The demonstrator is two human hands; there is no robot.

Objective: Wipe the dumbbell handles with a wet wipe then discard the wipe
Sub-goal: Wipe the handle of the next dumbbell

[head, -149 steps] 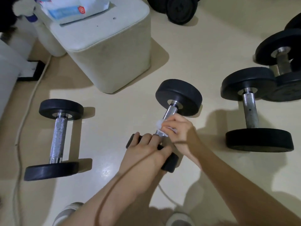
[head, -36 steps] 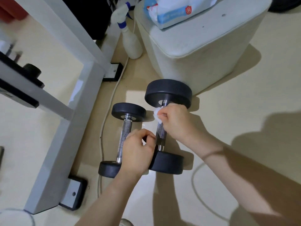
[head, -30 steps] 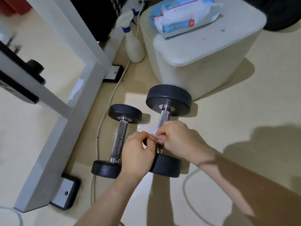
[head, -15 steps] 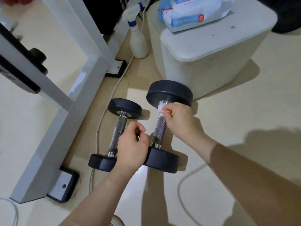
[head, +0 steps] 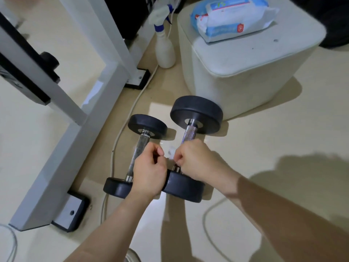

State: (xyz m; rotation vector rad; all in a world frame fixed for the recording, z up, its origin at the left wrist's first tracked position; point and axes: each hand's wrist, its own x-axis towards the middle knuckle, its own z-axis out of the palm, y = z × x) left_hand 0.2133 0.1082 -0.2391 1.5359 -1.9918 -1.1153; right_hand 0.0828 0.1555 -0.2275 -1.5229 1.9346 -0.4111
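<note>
— Chrome handle (head: 188,135) on the bigger dumbbell (head: 196,114): wiped yet?
— Mid-wipe, I'd judge. R hand (head: 196,161) clenches the wet wipe (head: 171,151) round its near end. L hand (head: 149,171) is curled alongside; can't tell if it holds anything.
— What's left?
— Can't tell if the smaller dumbbell (head: 147,125) is done. Binning is left; no bin in view.
— Room?
— White frame (head: 56,148) to the left, padded stool (head: 245,82) just beyond. Open floor (head: 283,138) on the right.

1. A home workout corner: a small dumbbell (head: 147,124) and a larger dumbbell (head: 196,112) lie on a smooth cream floor (head: 264,148).
2. A white steel exercise frame (head: 62,148) with black feet stands just beside them.
3. Household touches: a padded cream stool (head: 245,72) carrying a wipes pack (head: 232,16), with a spray bottle (head: 165,52) beside it.
</note>
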